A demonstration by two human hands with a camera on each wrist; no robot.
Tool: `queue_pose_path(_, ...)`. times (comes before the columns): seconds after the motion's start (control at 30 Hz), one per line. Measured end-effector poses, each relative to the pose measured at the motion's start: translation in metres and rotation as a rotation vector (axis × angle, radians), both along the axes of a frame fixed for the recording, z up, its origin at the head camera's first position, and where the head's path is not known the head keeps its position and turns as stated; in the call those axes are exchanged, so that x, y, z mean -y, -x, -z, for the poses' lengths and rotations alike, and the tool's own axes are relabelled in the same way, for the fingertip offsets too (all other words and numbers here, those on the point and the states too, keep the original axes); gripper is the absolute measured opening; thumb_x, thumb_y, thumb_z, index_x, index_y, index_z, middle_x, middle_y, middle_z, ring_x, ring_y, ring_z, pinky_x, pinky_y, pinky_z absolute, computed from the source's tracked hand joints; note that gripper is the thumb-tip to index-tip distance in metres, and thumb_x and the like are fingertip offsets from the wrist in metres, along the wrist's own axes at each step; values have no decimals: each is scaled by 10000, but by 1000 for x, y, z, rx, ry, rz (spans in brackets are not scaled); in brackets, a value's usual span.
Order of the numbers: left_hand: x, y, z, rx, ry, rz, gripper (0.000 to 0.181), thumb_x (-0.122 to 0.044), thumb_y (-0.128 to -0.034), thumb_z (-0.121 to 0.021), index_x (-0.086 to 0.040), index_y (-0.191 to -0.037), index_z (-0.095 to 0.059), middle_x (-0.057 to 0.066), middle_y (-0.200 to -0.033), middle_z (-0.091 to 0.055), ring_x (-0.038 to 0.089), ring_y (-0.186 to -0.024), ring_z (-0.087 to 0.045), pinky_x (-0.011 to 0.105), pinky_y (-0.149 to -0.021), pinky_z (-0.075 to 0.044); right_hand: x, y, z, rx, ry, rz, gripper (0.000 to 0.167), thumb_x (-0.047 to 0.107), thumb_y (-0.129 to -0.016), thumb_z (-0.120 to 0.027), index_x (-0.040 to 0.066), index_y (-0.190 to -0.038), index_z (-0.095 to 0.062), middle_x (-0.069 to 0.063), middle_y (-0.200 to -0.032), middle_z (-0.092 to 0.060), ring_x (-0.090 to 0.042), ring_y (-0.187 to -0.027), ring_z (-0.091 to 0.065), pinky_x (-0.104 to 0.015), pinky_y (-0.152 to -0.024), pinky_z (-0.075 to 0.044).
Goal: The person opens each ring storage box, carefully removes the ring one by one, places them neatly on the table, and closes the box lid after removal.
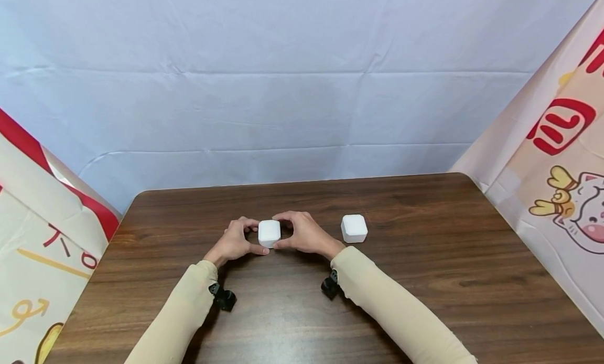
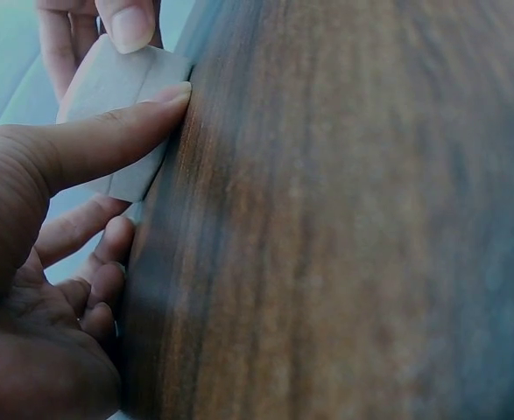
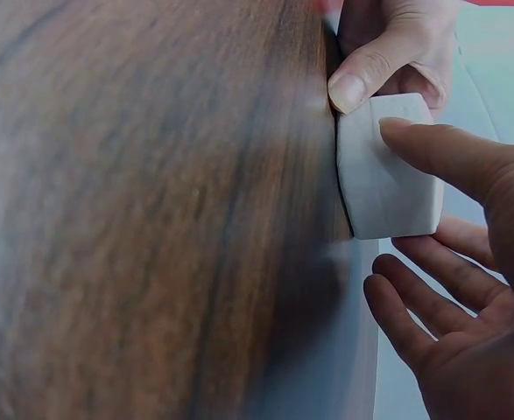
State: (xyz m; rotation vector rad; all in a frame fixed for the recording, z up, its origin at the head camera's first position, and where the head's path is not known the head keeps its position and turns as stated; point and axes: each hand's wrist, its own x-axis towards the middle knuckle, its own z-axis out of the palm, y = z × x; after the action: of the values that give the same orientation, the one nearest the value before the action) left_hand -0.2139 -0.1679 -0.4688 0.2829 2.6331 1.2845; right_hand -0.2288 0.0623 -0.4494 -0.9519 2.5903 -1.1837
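A small white box [image 1: 269, 232] with rounded corners sits on the table between the two hands. In the right wrist view a thin seam line runs across the side of this box [image 3: 383, 192]. My left hand [image 1: 234, 242] holds it from the left, thumb at the near side and fingers round toward the far side. From the right, my right hand [image 1: 305, 233] pinches it between thumb and fingers. The left wrist view shows the left thumb [image 2: 108, 140] lying along the box's near face. Its underside rests at the table surface.
A second white box [image 1: 354, 228], alike in shape, stands on the brown wooden table [image 1: 424, 259] to the right of the right hand. A pale cloth [image 1: 283, 91] hangs behind the table, with printed sheets at both sides. Black wrist cameras hang below the sleeves.
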Motion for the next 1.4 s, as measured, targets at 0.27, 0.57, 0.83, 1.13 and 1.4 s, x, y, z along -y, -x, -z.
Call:
queue_pose_path(0.27,-1,0,-1,-21,-4,9,580,-162,-685,-965,-41,-1185,-697,81,-1096,-578,296,-1057,-444,484,-925,-386,4,0,0,9,6,17,635,186,-781,-909,17,-1328,-635,-112,-1274,-666,-247,-1149,-643,-397,-943,-516)
queue_pose_path(0.57,0,1,-1,-38,-5,18,576,-166,-679,-969,-45,-1174,-702,79,-1082,-581,291,-1034,-466,462,-906,-397,6,0,0,22,-12,38,614,194,-776,-913,42,-1311,-653,-98,-1266,-671,-231,-1142,-646,-378,-935,-521)
queue_pose_path(0.83,1,1,0,-40,0,14,577,-177,-676,-973,-45,-1170,-706,80,-1082,-586,287,-1025,-477,464,-904,-398,6,2,0,24,-5,29,579,204,-783,-908,53,-1290,-671,-85,-1246,-681,-214,-1135,-650,-359,-934,-520)
queue_pose_path(1.13,0,1,-1,-54,-10,24,547,-149,-669,-973,-42,-1137,-711,78,-1055,-592,271,-981,-493,433,-872,-418,6,3,0,57,2,29,534,180,-783,-906,82,-1262,-691,-54,-1216,-693,-197,-1109,-653,-351,-916,-524)
queue_pose_path(1.4,0,0,-2,-68,-6,29,524,-148,-662,-976,-48,-1105,-714,77,-1038,-595,264,-960,-502,419,-855,-422,5,6,-2,100,21,38,573,164,-762,-920,47,-1271,-683,-81,-1225,-691,-219,-1102,-661,-343,-916,-531)
